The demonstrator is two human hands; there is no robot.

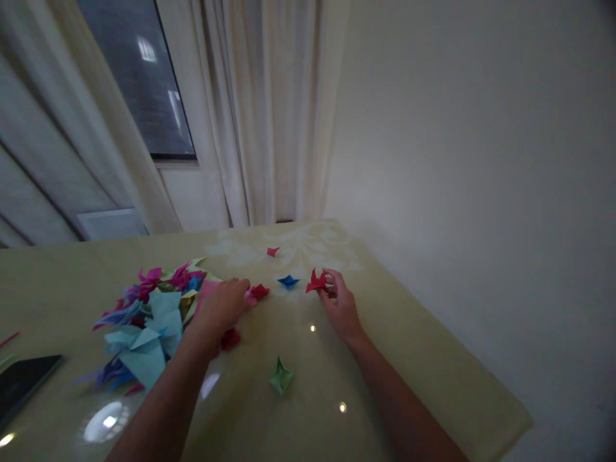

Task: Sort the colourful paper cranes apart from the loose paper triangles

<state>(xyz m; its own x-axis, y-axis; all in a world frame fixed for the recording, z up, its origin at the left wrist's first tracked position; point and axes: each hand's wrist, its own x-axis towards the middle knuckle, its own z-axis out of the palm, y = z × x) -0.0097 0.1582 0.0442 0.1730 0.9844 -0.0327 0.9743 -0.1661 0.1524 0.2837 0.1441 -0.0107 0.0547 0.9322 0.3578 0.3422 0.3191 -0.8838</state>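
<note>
My left hand (222, 306) reaches over the table with its fingers closed on a red folded paper piece (258, 292). My right hand (339, 301) pinches another red folded paper piece (315, 283) at its fingertips. Between the two hands lies a small blue folded piece (288, 281). A green folded piece (281, 376) sits nearer to me, between my forearms. A further red piece (230, 339) lies partly under my left wrist.
A heap of folded paper pieces (149, 321) in pink, purple, teal and light blue lies left of my left hand. A small red piece (273, 251) lies further back. A dark tablet (24, 380) rests at the left edge. The yellowish table (423, 359) meets wall and curtains.
</note>
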